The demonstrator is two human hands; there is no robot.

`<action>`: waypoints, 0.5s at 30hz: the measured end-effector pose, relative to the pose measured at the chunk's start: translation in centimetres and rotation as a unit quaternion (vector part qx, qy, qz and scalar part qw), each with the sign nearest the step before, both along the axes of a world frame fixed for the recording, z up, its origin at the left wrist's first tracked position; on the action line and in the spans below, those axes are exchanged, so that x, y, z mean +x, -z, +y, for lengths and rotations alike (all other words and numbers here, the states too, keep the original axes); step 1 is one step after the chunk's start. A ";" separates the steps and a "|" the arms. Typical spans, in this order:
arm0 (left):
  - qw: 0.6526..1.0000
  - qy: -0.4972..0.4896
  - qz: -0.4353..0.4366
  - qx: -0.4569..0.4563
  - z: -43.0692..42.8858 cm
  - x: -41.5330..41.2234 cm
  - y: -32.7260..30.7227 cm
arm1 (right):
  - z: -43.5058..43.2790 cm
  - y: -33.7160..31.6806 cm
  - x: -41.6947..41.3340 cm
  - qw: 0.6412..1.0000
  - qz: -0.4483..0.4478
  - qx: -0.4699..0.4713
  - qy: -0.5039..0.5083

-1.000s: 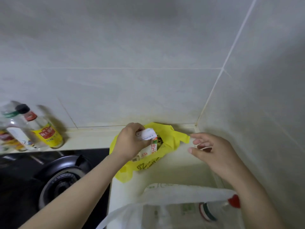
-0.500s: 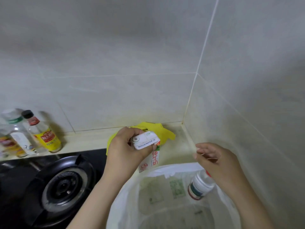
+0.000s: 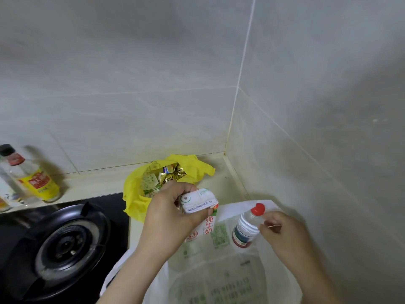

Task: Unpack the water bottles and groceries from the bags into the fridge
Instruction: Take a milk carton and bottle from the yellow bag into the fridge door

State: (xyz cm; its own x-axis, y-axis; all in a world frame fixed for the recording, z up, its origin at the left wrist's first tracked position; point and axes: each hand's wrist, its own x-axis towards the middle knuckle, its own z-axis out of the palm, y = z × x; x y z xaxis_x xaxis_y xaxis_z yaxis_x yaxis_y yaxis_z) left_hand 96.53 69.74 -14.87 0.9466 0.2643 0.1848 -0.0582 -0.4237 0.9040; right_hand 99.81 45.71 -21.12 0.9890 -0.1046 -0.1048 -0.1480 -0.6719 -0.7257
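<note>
My left hand (image 3: 168,213) grips a white milk carton (image 3: 200,204) with red lettering, held just above the counter between the two bags. Behind it a yellow plastic bag (image 3: 133,198) lies open in the corner, with several small packets (image 3: 162,176) inside. A translucent white bag (image 3: 236,281) sits in front. A clear water bottle (image 3: 245,229) with a red cap stands tilted in it. My right hand (image 3: 285,233) hovers at the bottle's right shoulder with loosely curled fingers, and I see nothing held in it.
A black gas stove with its burner (image 3: 63,244) fills the lower left. Condiment bottles (image 3: 32,178), one with a yellow label, stand against the tiled wall at the far left. Tiled walls meet in a corner right behind the yellow bag.
My left hand has lifted the milk carton out of the yellow bag and brought it toward me over the white bag. My right hand moved down beside the water bottle.
</note>
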 end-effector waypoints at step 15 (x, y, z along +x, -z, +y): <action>1.000 0.000 0.021 0.000 -0.4 -0.6 0.5 | 2.4 0.2 2.9 0.996 -0.040 -0.070 -0.044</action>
State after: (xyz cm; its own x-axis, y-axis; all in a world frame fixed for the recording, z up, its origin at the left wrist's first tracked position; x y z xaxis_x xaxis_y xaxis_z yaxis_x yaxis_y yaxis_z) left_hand 95.98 69.33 -15.35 0.9533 0.2649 0.1452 -0.0200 -0.4244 0.9053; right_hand 102.73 48.14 -21.28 0.9995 -0.0259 -0.0160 -0.0302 -0.7749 -0.6314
